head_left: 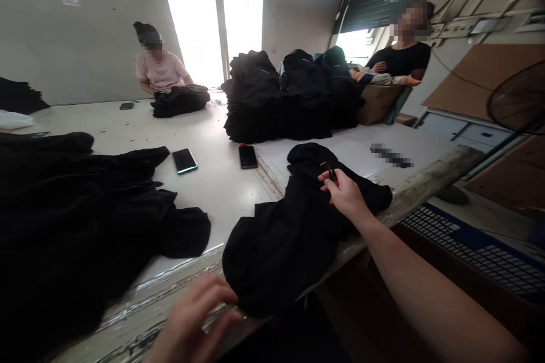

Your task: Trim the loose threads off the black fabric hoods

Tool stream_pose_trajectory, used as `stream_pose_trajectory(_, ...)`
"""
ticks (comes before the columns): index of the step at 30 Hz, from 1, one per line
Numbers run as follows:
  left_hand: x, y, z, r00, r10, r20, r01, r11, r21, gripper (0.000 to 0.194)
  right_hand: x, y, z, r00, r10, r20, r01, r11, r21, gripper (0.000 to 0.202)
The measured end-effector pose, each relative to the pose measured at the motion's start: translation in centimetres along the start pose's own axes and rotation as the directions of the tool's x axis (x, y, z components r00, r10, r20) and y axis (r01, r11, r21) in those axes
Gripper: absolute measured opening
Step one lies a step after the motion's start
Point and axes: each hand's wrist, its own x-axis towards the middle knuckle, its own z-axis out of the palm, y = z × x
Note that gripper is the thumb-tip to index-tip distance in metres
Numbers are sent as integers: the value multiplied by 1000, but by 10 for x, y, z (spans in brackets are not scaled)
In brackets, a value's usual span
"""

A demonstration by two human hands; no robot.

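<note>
A black garment (293, 227) lies bunched across the near edge of the table, one part hanging toward me. My right hand (344, 195) is above its upper part, fingers closed around small thread snips (331, 173) with dark blades and a hint of red at the grip. At the garment's lower left edge is my left hand (198, 312), slightly blurred. Its thumb and fingers are apart, with the fingertips at the cloth; whether they touch it I cannot tell.
Black garments (76, 215) are heaped at left, and a tall stack (293, 96) stands behind. Two phones, one on the left (184, 160) and one nearer the middle (247, 156), lie on the white table (221, 181). Two people are beyond it. A fan (519, 96) stands at right.
</note>
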Motion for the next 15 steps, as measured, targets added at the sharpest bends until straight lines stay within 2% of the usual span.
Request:
stream_pose_trajectory(2,-5,0,39,986,152,62,-154,988,30,7,-17,13,-19,999,6,-32,-9,997,-83,13)
stream_pose_trajectory(4,-11,-5,68,975,220,38,-223,966,132,13,-40,25,-33,1000,15,-9,-16,989,-146,13)
stream_pose_trajectory(5,-13,-8,78,974,225,32,-228,959,168,13,-52,31,-37,999,13,41,-5,984,-178,14)
stream_pose_trajectory(7,-14,-14,86,980,190,57,-197,966,165,14,-76,42,-37,984,-18,177,63,965,-253,16)
stream_pose_trajectory(9,-10,-18,80,986,138,97,-145,987,71,19,-94,52,-29,959,-63,275,153,935,-319,22)
stream_pose_trajectory(11,0,-21,61,993,65,100,-64,998,-18,19,-100,55,-22,951,-98,292,200,918,-341,24)
stream_pose_trajectory(13,17,-22,30,999,-14,40,16,998,-54,14,-95,46,-24,962,-125,244,189,946,-262,20)
stream_pose_trajectory(15,39,-20,-9,994,-59,-97,55,998,-36,11,-82,23,-37,977,-148,150,158,986,-59,18)
